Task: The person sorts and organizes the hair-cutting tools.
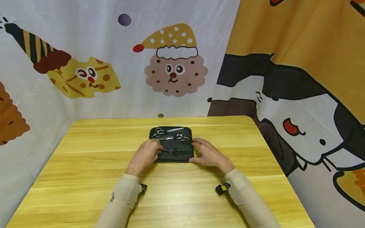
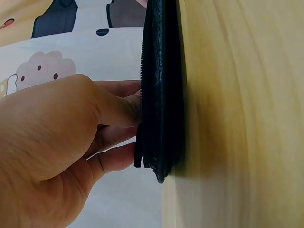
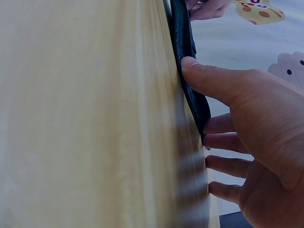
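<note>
Left hand (image 1: 145, 154): fingers bent over the left front of a black zip case (image 1: 183, 146); I cannot tell whether they pinch anything; right hand (image 1: 209, 154): fingers apart, thumb at the case's front right corner, fingertips by its right side; I see two pairs of silver scissors (image 1: 175, 129) inside, handles facing opposite ways; case lies on the far part of the wood-grain table (image 1: 171, 196); left sleeve (image 1: 125, 190) bears dark marking (image 1: 112, 197), too small for me to read.

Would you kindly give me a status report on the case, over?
Left grip at black case's near-left part, hold unclear; right grip touching its right edge. Case open on table, two scissors in far half. No obstruction visible.
</note>
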Tool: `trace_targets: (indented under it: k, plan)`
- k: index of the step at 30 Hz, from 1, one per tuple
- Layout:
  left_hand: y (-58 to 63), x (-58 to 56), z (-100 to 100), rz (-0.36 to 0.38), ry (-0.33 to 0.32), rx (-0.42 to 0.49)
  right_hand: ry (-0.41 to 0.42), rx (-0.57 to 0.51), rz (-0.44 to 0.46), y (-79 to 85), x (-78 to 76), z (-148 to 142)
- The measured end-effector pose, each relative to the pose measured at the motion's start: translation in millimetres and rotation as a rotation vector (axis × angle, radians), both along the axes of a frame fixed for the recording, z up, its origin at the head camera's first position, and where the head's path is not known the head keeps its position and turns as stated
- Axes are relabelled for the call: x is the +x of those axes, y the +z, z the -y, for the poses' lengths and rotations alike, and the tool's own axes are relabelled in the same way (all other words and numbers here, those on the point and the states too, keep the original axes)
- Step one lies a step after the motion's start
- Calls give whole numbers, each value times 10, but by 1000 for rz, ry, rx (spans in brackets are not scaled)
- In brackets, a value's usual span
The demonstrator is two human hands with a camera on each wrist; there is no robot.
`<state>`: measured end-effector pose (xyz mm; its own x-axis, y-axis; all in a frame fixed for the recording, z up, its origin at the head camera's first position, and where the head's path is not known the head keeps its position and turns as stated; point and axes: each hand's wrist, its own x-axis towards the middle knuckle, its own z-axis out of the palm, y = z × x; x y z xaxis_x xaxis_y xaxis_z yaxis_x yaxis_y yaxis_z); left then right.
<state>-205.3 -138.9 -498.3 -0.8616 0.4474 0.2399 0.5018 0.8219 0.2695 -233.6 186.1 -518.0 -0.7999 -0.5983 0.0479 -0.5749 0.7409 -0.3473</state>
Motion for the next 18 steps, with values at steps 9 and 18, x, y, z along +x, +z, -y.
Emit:
trace_targets:
  k: [9,18]
  plan:
    - [-81,-47,51,-10,-46,42,-8,-14,10,11,7,12]
    - [-117,-57,119,64,-60,153,-21,-11,24,4,8,11]
